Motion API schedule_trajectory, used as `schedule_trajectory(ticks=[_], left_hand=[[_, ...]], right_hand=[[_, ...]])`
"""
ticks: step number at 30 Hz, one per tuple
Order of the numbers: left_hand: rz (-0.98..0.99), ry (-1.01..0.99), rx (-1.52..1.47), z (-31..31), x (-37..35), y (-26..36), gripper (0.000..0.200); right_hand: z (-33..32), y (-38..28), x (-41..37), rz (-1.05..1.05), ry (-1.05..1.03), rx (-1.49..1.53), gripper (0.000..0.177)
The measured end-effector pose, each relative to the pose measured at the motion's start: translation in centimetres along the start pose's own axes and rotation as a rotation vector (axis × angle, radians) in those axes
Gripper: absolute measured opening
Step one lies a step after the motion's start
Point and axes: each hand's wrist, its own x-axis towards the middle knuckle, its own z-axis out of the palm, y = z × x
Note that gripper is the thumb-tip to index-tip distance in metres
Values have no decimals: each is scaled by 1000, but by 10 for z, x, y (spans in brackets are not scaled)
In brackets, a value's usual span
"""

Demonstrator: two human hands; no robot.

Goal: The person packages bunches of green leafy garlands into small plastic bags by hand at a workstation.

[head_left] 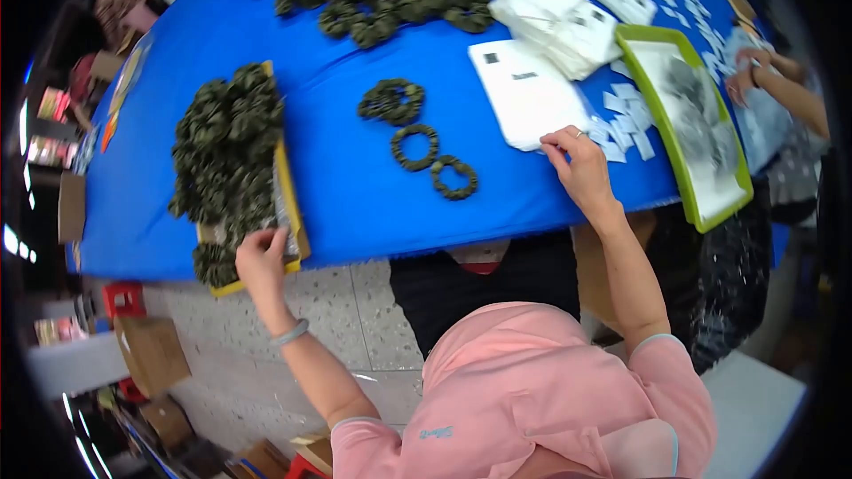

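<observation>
**Both hands at the table edge, grips hard to read**

Your left hand [262, 257], at 8 o'clock, curls over the near end of the yellow flat tray [290, 186], against the heaped dark green fabric scrunchies [226, 146]. You cannot tell whether it grasps one. Your right hand [581, 164], at 3 o'clock, sets bent fingertips on the white flat plastic bag [524, 93]; whether it pinches or only touches the bag is unclear.
</observation>
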Motion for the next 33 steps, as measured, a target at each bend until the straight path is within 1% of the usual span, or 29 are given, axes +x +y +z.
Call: schedule_trajectory(ticks=[2,3,6,7,8,12,14,15,16,18,19,20,21,23,25,27,29,30,33], left_hand=[[-24,-129,-183,-1,9,-15,34],[-16,-196,-253,-2,12,-17,33],[-61,-307,-240,-4,16,-16,28],[-138,-298,-190,-5,17,-15,27],[-136,-299,-188,-4,14,-9,27],[244,323,-235,11,-25,33,23],[309,278,-346,25,-39,55,21],[300,287,-337,33,-39,58,21],[346,309,-324,44,-38,58,21],[468,273,-339,58,-47,76,23],[526,227,-342,69,-56,88,24],[584,178,-347,80,-66,100,25],[640,127,-354,90,-75,111,26],[691,91,-309,118,-82,110,28],[676,103,-241,121,-86,112,28],[664,134,-186,121,-88,110,27],[675,163,-264,109,-82,106,26],[666,174,-257,103,-78,103,26],[672,281,-307,84,-56,92,23]], right_hand=[[-13,23,-9,136,80,-46,15],[-17,32,-12,156,94,-65,15],[-25,54,-16,68,231,-230,15],[-27,59,-15,29,272,-277,15],[-28,63,-13,32,272,-277,15],[-25,70,-3,-74,217,-496,15],[-23,62,1,-94,241,-459,16],[-25,56,2,-97,274,-437,17],[-28,50,1,-98,304,-417,18],[-27,32,-2,-152,318,-305,21],[-18,14,-3,-201,302,-212,23],[-6,-4,-6,-203,294,-205,23],[7,-24,-8,-321,259,-126,24],[31,-55,-9,-502,216,-5,24],[52,-68,-6,-569,205,47,24],[71,-69,-3,-638,181,-34,21],[84,-67,-1,-662,145,-112,20],[85,-66,-1,-674,143,-102,20],[82,-69,-1,-670,97,-158,24]])
